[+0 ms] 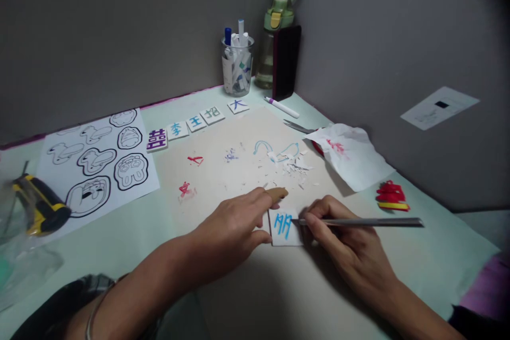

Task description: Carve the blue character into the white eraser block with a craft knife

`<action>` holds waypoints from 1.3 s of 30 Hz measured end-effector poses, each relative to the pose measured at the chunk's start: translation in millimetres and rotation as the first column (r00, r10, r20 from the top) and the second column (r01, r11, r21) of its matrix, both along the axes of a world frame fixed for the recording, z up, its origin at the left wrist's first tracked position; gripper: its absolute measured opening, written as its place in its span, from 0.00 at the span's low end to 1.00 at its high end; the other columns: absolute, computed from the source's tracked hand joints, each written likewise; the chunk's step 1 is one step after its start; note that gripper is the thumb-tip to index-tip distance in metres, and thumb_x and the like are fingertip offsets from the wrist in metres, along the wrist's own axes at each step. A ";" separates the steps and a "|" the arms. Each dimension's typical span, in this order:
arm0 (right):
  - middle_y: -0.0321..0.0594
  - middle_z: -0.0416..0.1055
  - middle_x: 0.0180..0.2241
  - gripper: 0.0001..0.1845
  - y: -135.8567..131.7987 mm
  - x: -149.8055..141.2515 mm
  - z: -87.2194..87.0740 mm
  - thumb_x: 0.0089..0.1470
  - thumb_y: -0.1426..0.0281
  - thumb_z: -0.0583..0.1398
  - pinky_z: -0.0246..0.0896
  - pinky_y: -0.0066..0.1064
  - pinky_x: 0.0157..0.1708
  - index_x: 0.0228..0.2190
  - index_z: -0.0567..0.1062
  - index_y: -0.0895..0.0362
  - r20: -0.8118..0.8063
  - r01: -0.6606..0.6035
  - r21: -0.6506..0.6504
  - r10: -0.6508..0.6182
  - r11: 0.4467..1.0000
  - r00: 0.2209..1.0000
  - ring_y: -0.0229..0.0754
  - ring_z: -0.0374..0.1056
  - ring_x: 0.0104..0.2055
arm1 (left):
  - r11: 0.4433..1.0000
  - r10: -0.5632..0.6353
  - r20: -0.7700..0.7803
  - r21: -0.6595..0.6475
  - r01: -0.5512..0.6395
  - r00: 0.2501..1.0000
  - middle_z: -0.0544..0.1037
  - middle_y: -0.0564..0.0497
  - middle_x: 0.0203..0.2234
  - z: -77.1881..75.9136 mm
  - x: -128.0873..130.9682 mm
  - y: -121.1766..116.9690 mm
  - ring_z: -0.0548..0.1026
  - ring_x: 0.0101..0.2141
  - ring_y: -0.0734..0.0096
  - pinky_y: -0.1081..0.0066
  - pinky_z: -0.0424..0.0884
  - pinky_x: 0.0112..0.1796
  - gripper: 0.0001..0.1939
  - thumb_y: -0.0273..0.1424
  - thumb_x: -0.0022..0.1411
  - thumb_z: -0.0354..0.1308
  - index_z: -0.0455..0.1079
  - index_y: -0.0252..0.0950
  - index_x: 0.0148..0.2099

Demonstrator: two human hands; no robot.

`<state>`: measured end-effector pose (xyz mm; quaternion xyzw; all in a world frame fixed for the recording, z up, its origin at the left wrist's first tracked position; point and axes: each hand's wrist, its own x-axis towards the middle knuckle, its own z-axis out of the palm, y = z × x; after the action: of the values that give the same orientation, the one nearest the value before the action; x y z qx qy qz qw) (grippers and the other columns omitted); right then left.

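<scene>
A small white tile (285, 227) with blue strokes lies on the beige cutting board (239, 170) near the front. My left hand (239, 226) rests flat beside it, fingers pressing its left edge; one fingertip wears a tan cover. My right hand (338, 239) is closed in a pen grip on a thin metal craft knife (358, 221), whose tip touches the tile's right side.
White scraps (292, 162) litter the board. Finished character tiles (191, 125) line the back. A cartoon outline sheet (99, 156) and yellow-black tool (37, 204) lie left. Crumpled paper (350, 154), red cutout (392, 196), scissors (297, 126), marker (281, 107), pen cup (238, 64), bottle (279, 32) stand right and back.
</scene>
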<state>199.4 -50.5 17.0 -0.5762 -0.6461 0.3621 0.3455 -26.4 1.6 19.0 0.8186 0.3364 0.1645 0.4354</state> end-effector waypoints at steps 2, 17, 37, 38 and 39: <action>0.32 0.63 0.24 0.15 -0.5 0.2 0.1 0.68 0.63 0.54 0.57 0.31 0.26 0.27 0.66 0.52 0.003 0.003 -0.009 -0.003 1.000 1.000 0.38 0.59 0.26 | 0.999 0.010 -0.023 0.030 -0.010 1.000 0.74 0.44 0.55 -0.3 0.3 1.0 0.71 0.55 0.56 0.59 0.68 0.57 0.37 0.17 0.60 0.61 0.57 0.38 0.69; 0.33 0.64 0.26 0.16 -4.9 0.7 -3.4 0.69 0.59 0.53 0.55 0.31 0.27 0.29 0.66 0.51 -0.060 -0.037 -0.050 0.034 0.998 0.998 0.39 0.58 0.27 | 0.994 -0.019 -0.002 0.105 0.019 1.000 0.76 0.45 0.52 -8.7 6.0 3.1 0.72 0.50 0.57 0.61 0.70 0.52 0.39 0.28 0.61 0.72 0.57 0.41 0.69; 0.32 0.65 0.25 0.15 -6.3 -2.3 -3.0 0.68 0.62 0.54 0.56 0.31 0.26 0.29 0.67 0.52 -0.027 -0.005 -0.011 0.005 1.000 1.000 0.39 0.61 0.26 | 0.998 -0.064 -0.020 0.026 0.064 0.998 0.77 0.46 0.55 -7.1 6.2 6.3 0.70 0.51 0.58 0.63 0.67 0.53 0.40 0.31 0.62 0.71 0.55 0.39 0.70; 0.32 0.65 0.25 0.15 -6.4 -2.2 -2.6 0.68 0.62 0.54 0.56 0.31 0.26 0.29 0.67 0.52 -0.032 -0.002 -0.013 0.001 1.000 0.999 0.39 0.61 0.27 | 0.998 -0.064 -0.020 0.023 0.064 0.998 0.77 0.46 0.55 -7.2 6.0 6.5 0.70 0.51 0.59 0.63 0.67 0.53 0.40 0.31 0.62 0.71 0.55 0.39 0.70; 0.32 0.65 0.25 0.15 -6.4 -2.0 -2.2 0.68 0.62 0.54 0.56 0.31 0.27 0.29 0.67 0.52 -0.037 0.002 -0.013 -0.002 1.000 0.999 0.39 0.62 0.27 | 0.998 -0.065 -0.018 0.020 0.065 0.998 0.76 0.47 0.56 -7.4 5.8 6.8 0.70 0.51 0.59 0.63 0.67 0.53 0.40 0.32 0.62 0.71 0.56 0.40 0.70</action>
<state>197.4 -56.9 14.7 -0.5724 -0.6368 0.3765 0.3538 -20.6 8.4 11.7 0.8351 0.3115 0.1467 0.4290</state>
